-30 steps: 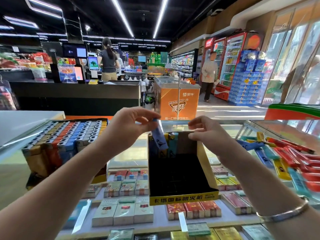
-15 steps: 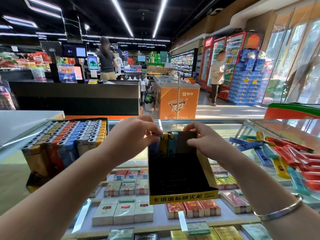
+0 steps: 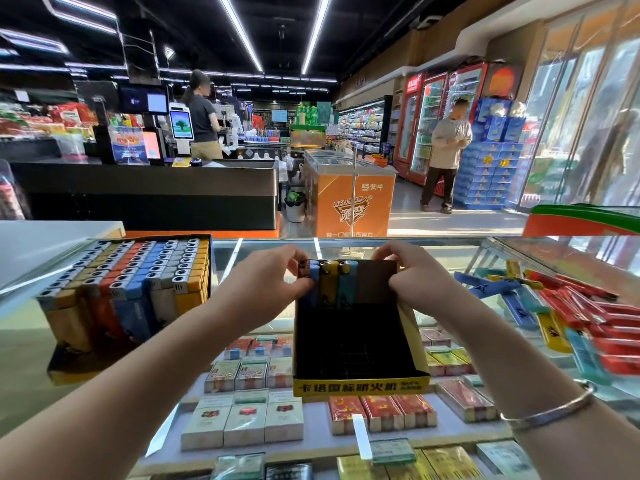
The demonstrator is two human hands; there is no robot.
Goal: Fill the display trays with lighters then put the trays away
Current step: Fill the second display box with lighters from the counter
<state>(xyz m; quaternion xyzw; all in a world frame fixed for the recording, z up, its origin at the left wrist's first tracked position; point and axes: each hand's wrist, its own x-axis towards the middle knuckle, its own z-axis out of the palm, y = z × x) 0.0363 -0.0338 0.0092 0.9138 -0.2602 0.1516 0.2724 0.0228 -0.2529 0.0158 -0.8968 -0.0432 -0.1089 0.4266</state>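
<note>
At the centre of the frame, the black display tray (image 3: 356, 344) with its yellow front strip is sitting on the glass tabletop (image 3: 446, 251), holding three upright lighters (image 3: 327, 284) in its far left corner. The left hand (image 3: 268, 282) is pinching the leftmost blue lighter (image 3: 311, 282) there, while the right hand (image 3: 412, 275) is curling over the tray's far right edge, fingers bent against it. A full tray (image 3: 128, 292) is standing at the left, and loose lighters (image 3: 571, 313) are lying scattered at the right.
</note>
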